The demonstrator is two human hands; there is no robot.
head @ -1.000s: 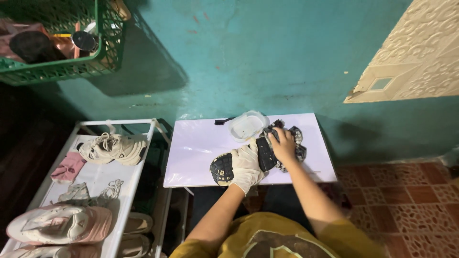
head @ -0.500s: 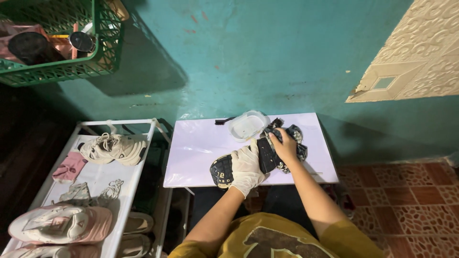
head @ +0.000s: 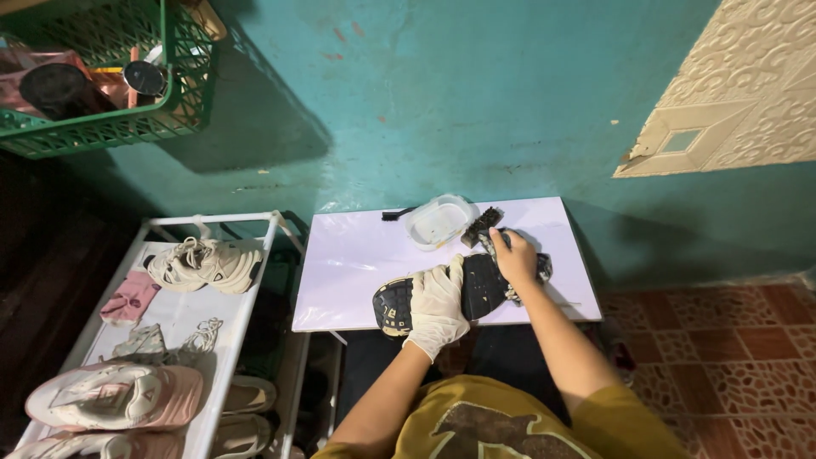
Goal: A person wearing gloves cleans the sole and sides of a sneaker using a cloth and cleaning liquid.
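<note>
- Under both hands, down at the near edge of the white bench [head: 357, 263], sits a dark shoe [head: 484, 289], lying on its side with the patterned sole facing the person's left.
- Left hand [head: 435, 306] is in a whitish glove and is wrapped over the middle of the shoe, fingers curled down around it, so it's clamped on pretty firmly.
- Right hand [head: 513, 255] is bare and pressed down on the far end of the shoe, fingers bunched around a dark speckled cloth [head: 537, 270] that pokes out to the right of it. Can't really tell if it's pinching the cloth or just pushing it flat against the shoe.
- Just beyond the right hand there's a dark scrubby block [head: 481, 225], tilted, nearly touching the fingertips.
- Next to that, a bit further out and to the left, a clear plastic tub [head: 439, 221], with a small black-handled brush [head: 396, 214] lying just left of it along the bench's back edge.
- Well off to the left of the left hand is a white shoe rack [head: 246, 323]. It's got a pair of cream sneakers [head: 204, 265] up top, a pink cloth [head: 129, 297], some loose laces [head: 197, 337] and a pink-and-white sneaker [head: 115, 396] nearer the person.
- Way up and left, hanging on the teal wall [head: 476, 93], a green plastic basket [head: 110, 127] with odds and ends in it.
- Right of the right arm, patterned red floor tiles [head: 722, 357].
</note>
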